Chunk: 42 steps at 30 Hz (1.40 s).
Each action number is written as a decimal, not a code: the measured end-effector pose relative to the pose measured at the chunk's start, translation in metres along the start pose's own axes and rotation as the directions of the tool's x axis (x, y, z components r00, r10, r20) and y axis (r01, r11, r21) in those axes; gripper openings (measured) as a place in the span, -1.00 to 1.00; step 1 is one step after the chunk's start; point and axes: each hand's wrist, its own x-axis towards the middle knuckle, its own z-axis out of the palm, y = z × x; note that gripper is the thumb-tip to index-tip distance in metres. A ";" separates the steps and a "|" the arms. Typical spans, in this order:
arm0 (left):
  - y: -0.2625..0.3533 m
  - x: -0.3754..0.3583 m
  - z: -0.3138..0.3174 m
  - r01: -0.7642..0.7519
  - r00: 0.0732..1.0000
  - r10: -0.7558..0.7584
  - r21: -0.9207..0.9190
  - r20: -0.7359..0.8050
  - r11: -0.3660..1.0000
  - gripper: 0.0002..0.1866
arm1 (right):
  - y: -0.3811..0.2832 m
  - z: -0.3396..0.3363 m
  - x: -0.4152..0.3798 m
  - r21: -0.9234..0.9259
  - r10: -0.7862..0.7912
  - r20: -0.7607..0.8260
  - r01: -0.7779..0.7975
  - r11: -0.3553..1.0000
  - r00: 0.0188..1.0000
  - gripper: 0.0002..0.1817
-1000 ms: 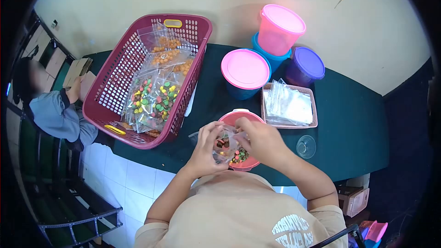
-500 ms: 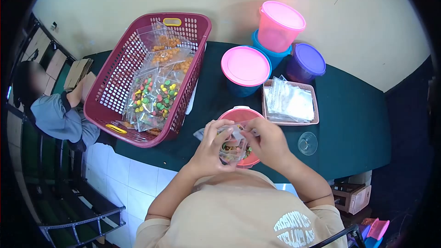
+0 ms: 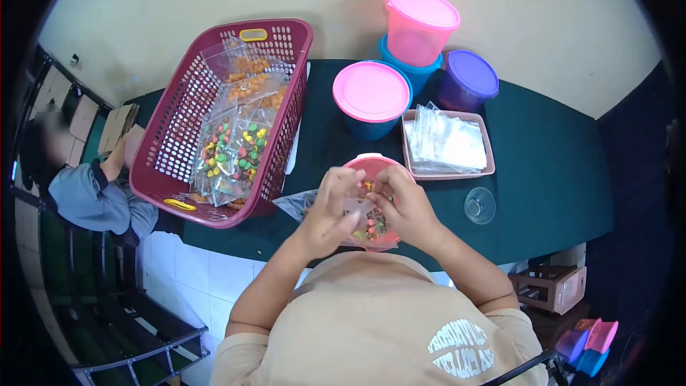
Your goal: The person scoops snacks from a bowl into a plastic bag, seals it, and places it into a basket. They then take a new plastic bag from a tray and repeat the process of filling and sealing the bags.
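Observation:
Over a coral-pink tub (image 3: 373, 164) at the table's front edge, both my hands work on a clear zip bag (image 3: 293, 204) with colourful button candies in and behind it. My left hand (image 3: 330, 216) is curled around the bag, whose corner sticks out to the left past the wrist. Thumb and fingers of my right hand (image 3: 406, 209) are pinched at the bag's upper edge, close to the left fingertips. Red, green and yellow candies (image 3: 375, 225) show between the hands. Much of the bag and the tub is hidden behind my fingers.
A maroon basket (image 3: 304, 86) at left holds filled bags (image 3: 243, 146). Behind stand lidded tubs: a pink-lidded one (image 3: 371, 93), a pink one (image 3: 421, 25) stacked on blue, and a purple one (image 3: 468, 82). A tray of flat bags (image 3: 450, 144) and a glass bowl (image 3: 479, 206) are right. A person (image 3: 100, 193) sits far left.
The bag has tipped lower and its corner reaches further left. My left hand has turned and its fingers have risen. My right hand has moved slightly up, still pinching. The camera view has shifted slightly.

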 end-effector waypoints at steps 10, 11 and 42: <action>0.013 0.023 0.000 0.194 0.904 -0.315 -0.378 -0.290 0.905 -0.61 | -0.013 -0.037 -0.008 -0.353 -0.363 0.062 0.361 0.863 0.930 -0.76; 0.012 0.022 0.000 0.212 0.881 -0.349 -0.393 -0.319 0.895 -0.64 | -0.013 -0.037 -0.008 -0.353 -0.362 0.062 0.360 0.864 0.930 -0.76; -0.036 -0.062 -0.013 0.232 0.780 -0.427 -0.422 -0.457 0.876 -0.88 | 0.164 0.053 -0.006 -0.364 0.368 0.275 -0.258 0.895 0.888 -0.76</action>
